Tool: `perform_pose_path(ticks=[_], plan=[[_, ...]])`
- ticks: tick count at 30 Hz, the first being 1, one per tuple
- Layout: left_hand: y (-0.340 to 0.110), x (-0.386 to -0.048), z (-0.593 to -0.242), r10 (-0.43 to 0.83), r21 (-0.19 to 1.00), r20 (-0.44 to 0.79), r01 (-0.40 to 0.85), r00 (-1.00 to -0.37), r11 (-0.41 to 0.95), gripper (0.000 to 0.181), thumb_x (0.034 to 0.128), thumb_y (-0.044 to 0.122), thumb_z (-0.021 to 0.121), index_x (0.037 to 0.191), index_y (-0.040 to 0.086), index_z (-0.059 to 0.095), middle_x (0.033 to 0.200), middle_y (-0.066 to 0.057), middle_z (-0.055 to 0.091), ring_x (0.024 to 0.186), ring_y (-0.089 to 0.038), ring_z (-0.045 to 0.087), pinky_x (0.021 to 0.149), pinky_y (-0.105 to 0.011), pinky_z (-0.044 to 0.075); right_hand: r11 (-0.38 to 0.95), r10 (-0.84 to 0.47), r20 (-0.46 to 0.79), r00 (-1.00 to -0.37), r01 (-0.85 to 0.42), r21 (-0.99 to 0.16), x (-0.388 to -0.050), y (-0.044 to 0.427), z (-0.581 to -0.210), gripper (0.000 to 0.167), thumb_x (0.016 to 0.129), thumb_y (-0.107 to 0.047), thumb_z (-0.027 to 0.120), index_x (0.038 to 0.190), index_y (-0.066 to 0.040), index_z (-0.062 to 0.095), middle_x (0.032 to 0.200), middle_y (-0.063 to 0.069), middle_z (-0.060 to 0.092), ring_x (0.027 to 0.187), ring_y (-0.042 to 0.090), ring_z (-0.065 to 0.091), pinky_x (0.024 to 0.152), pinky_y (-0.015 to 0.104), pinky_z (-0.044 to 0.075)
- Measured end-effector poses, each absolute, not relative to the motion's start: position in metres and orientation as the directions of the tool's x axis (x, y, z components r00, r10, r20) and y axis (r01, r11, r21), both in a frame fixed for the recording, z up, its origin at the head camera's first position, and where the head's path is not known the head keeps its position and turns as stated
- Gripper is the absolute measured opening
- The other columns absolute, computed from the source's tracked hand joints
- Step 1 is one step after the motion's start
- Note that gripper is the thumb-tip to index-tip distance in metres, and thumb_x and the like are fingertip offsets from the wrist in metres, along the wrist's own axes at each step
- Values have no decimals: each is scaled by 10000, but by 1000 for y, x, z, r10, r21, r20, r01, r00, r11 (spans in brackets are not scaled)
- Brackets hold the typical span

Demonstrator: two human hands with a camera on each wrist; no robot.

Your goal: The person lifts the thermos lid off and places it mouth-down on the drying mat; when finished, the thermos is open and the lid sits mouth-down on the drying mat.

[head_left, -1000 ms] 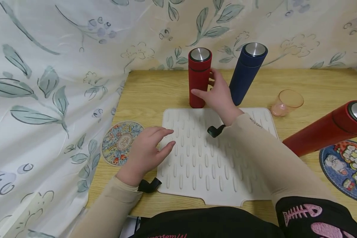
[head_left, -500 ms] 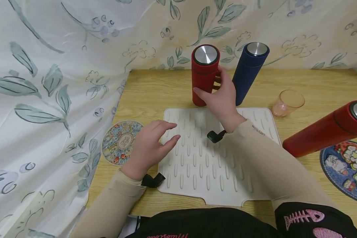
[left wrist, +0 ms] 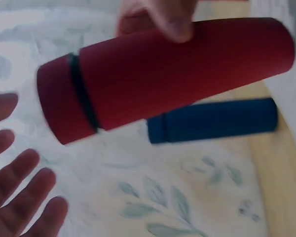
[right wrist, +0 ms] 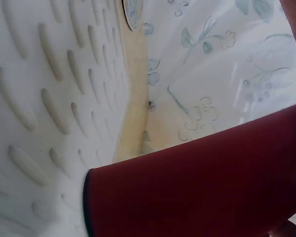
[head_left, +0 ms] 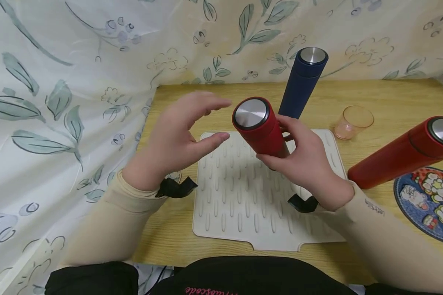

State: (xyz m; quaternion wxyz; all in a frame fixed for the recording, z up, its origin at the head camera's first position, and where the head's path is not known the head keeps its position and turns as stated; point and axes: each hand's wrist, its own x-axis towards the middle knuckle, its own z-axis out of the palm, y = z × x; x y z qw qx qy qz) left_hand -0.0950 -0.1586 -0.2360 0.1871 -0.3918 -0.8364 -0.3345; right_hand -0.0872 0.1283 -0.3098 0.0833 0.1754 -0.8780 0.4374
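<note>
My right hand grips a red thermos round its body, holding it tilted above the white ribbed mat. Its silver-topped lid leans toward me and to the left. My left hand is beside the lid, fingers spread and thumb apart, touching nothing. In the left wrist view the red thermos lies across the picture, a dark ring below its lid, with the left fingertips short of it. The right wrist view shows the thermos's lower body off the mat.
A blue thermos stands behind the mat, with a pinkish glass to its right. At the right stands another red thermos near a round blue patterned coaster. A second coaster is mostly hidden by my left wrist. Floral cloth hangs behind.
My right hand has lifted the red thermos from the table's back and brought it toward me over the mat, tilting it. My left hand has risen and moved forward toward its lid.
</note>
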Motion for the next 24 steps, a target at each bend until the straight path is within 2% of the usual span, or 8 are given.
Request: perform_pose_path(ticks=[4, 7, 11, 16, 18, 20, 24], plan=[[-150, -92, -220, 651, 436, 464, 795, -601, 422, 586, 929, 166, 897, 1470, 61, 698, 1555, -114, 659, 1451, -252, 616, 1148, -446, 545, 587, -298, 281, -912, -407, -700, -73, 138, -305, 885, 793, -141, 1003, 1568, -114, 578, 1436, 123, 695, 1275, 335, 659, 970, 562, 570], [-144, -90, -217, 730, 453, 379, 802, -568, 389, 620, 925, 135, 897, 1502, 81, 678, 1643, -117, 581, 1503, -253, 580, 1175, -443, 532, 610, -342, 261, -902, -425, -669, -65, 143, -303, 883, 771, -158, 1021, 1549, -118, 605, 1407, 115, 721, 1204, 321, 691, 936, 570, 593], [-141, -88, -219, 791, 499, 314, 800, -524, 332, 606, 927, 39, 857, 1504, 72, 671, 1655, -137, 562, 1519, -269, 565, 1159, -426, 550, 628, -389, 266, -882, -466, -623, -57, 147, -303, 877, 745, -175, 1038, 1522, -119, 636, 1354, 97, 757, 1101, 283, 722, 879, 537, 606], [-140, -89, -221, 822, 532, 283, 794, -495, 295, 562, 924, -3, 820, 1467, 70, 694, 1575, -136, 616, 1457, -259, 597, 1114, -395, 574, 622, -433, 278, -858, -507, -596, -53, 149, -304, 876, 728, -164, 1046, 1504, -114, 642, 1311, 89, 766, 1074, 260, 722, 851, 530, 623], [-139, -88, -221, 818, 553, 261, 774, -512, 308, 568, 910, 21, 854, 1455, 73, 700, 1526, -123, 637, 1385, -237, 624, 1067, -376, 592, 624, -442, 260, -858, -503, -598, -52, 150, -304, 871, 731, -162, 1043, 1503, -115, 642, 1313, 92, 764, 1095, 269, 720, 864, 537, 621], [-138, -88, -221, 798, 572, 231, 741, -556, 351, 580, 896, 87, 903, 1441, 74, 705, 1459, -96, 668, 1281, -204, 651, 992, -357, 611, 632, -447, 240, -862, -494, -597, -52, 150, -304, 862, 738, -174, 1040, 1503, -121, 646, 1324, 93, 762, 1110, 275, 720, 877, 530, 615], [-133, -86, -220, 703, 541, 148, 652, -695, 531, 612, 881, 350, 953, 1380, 88, 717, 1278, -35, 739, 1045, -170, 672, 840, -332, 602, 641, -459, 212, -863, -487, -593, -52, 150, -303, 857, 746, -204, 1038, 1505, -121, 650, 1349, 98, 756, 1112, 276, 720, 869, 508, 616]])
